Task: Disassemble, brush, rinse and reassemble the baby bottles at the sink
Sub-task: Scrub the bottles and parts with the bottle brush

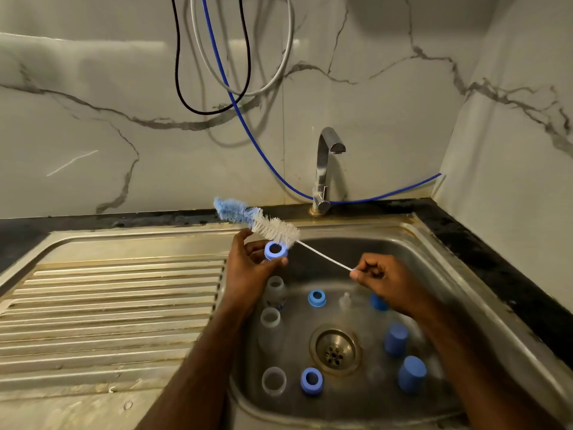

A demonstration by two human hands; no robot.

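Bottles [270, 321] lie in sink [440, 265]; left hand [248, 268] pinches ring [275, 250], right hand [384, 279] grips brush [273, 226].

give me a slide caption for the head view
Left hand holds a blue ring; right hand works the brush over the sink.

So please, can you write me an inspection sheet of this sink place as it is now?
Surface: steel sink, ribbed drainboard.
Job's things: three clear bottles, two blue rings, blue caps in the basin.
Clutter: nothing seen.
Hands: left hand pinches a blue ring; right hand pinches the bottle brush by its wire.
Cables: black, white, blue hoses on the wall.
Surroundings: marble wall, tap with no water running.
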